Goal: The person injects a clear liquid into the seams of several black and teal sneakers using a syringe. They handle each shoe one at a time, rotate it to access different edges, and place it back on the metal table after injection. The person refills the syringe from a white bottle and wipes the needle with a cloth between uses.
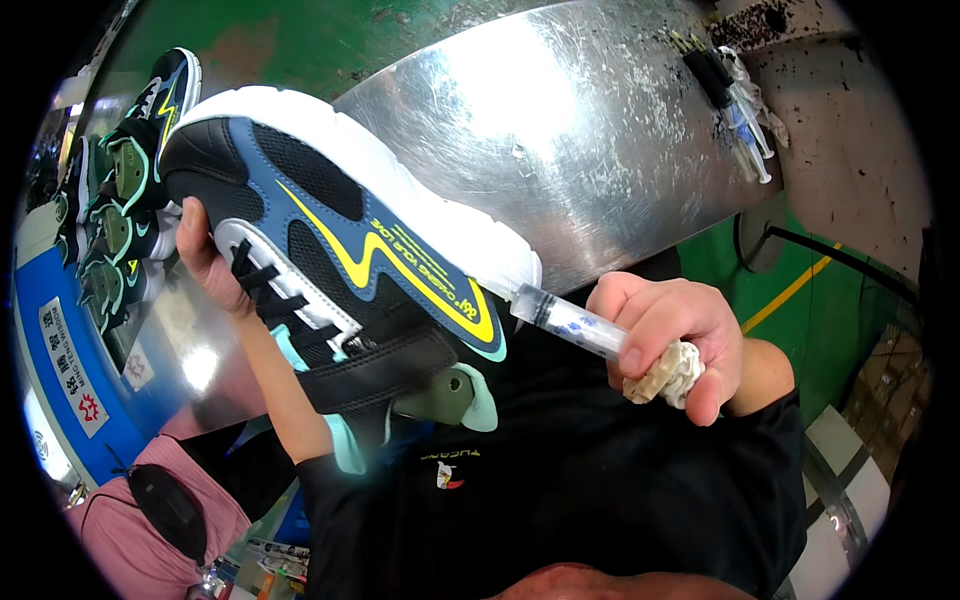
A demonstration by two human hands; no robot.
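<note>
Up at centre frame, the person's left hand (205, 262) is clamped on one sneaker (340, 230), fingers wrapped round its lace side, holding it tilted with the white sole turned up toward twelve o'clock and the toe pointing to ten. Navy and black mesh upper, a yellow zigzag stripe running along its side, mint lining at the collar. Over at three o'clock the right hand (672, 342) is closed tight on a clear syringe (570, 322), and the syringe tip is touching the heel end of the sole, right where white rubber meets the upper. Tucked in that same fist, a crumpled off-white rag (668, 374). One shoe in hand, one syringe in use. Behind them, a scuffed steel table (590, 130) fills the twelve-to-two sector, and at one o'clock on its far edge lies a small cluster of spare syringes (735, 105), about three or four, too bunched to count exactly. At nine o'clock a row of matching sneakers (120, 200) stands on a shelf, at least four. Below it, at eight o'clock, a blue panel carries a white rectangular label (72, 368) with a red emblem. Green floor shows at four o'clock, crossed by a yellow line (790, 290).
</note>
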